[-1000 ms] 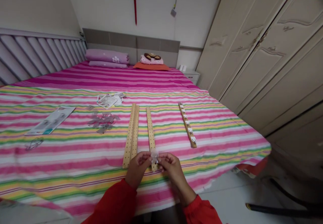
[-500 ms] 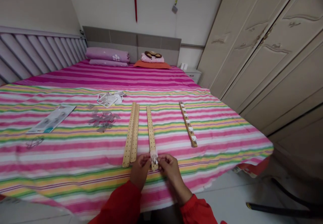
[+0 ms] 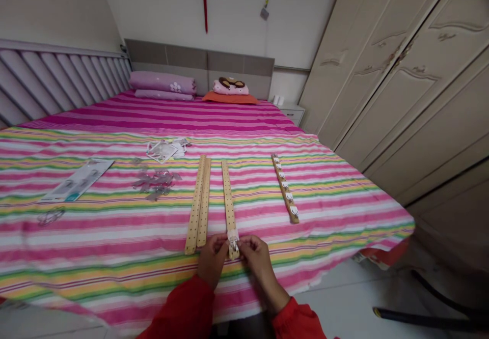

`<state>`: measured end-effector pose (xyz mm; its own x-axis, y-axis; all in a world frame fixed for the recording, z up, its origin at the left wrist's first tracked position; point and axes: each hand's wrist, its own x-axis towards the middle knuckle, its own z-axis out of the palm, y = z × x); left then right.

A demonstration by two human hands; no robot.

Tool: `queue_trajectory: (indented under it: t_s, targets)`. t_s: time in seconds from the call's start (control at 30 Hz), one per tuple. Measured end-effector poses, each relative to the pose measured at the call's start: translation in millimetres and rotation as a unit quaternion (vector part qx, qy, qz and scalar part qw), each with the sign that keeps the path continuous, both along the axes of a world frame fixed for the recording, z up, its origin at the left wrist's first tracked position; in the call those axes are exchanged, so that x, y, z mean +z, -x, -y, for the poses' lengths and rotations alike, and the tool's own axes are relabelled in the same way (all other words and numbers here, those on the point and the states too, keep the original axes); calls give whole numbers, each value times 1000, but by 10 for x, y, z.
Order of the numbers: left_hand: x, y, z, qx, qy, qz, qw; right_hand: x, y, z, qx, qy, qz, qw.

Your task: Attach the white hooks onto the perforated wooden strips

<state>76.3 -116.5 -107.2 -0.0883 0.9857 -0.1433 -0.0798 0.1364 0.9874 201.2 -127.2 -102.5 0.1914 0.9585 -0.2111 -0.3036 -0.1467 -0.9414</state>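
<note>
My left hand [image 3: 212,253] and my right hand [image 3: 255,251] meet at the near end of a perforated wooden strip [image 3: 228,196] lying lengthwise on the bed. Between their fingertips is a small clear adhesive hook [image 3: 233,243] with a metal prong, resting on the strip. Thumb and fingers of each hand are closed at its sides. Just left lie two more wooden strips [image 3: 197,206], side by side. Farther right, another wooden strip [image 3: 284,190] carries a row of several white-backed hooks.
A pile of clear hooks [image 3: 158,182] lies to the left, with white cards [image 3: 167,149] behind it. Near the left side are a flat hook package [image 3: 78,180] and thin wire rings [image 3: 51,216]. A striped cloth [image 3: 133,247] covers the bed; wardrobe doors [image 3: 405,84] stand at right.
Both hands keep nearly the same place at the strip's near end. The clear hook between them has tilted slightly, and its metal part shows a little more.
</note>
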Motion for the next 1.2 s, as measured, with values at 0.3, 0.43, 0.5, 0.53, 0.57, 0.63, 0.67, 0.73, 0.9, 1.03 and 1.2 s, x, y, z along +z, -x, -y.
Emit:
queue_trajectory:
  t_s: [0.3, 0.43, 0.5, 0.53, 0.57, 0.63, 0.67, 0.73, 0.9, 1.03, 1.2]
  targets:
    - [-50, -2, -20, 8, 20, 21, 1000, -82, 7, 9, -4, -11, 16, 1000]
    - [-79, -7, -9, 13, 23, 13, 1000, -92, 9, 1, -3, -13, 17, 1000]
    - [-83, -16, 5, 22, 25, 7, 999, -98, 7, -2, -2, -13, 18, 1000]
    - [-83, -21, 11, 25, 28, 6, 999, -101, 5, -3, -2, -13, 18, 1000]
    - [-79, -27, 17, 26, 31, 8, 999, -103, 3, -4, -2, -12, 18, 1000]
    - [-66, -36, 23, 27, 38, 13, 999, -108, -1, -4, -1, -10, 20, 1000]
    - [-57, -40, 22, 27, 40, 16, 999, -110, -2, -3, -2, -8, 22, 1000]
    - [-34, -46, 14, 32, 50, 29, 998, -114, -5, 6, -6, -7, 25, 1000]
    - [30, -49, -38, 38, 152, 61, 986, -158, -3, 53, 2, 9, 37, 999]
    - [43, -74, -104, -53, 180, 83, 979, -203, 5, 69, 51, 62, 40, 996]
    - [-76, -147, -181, -84, 175, 109, 975, -203, 26, 57, 76, 76, 16, 994]
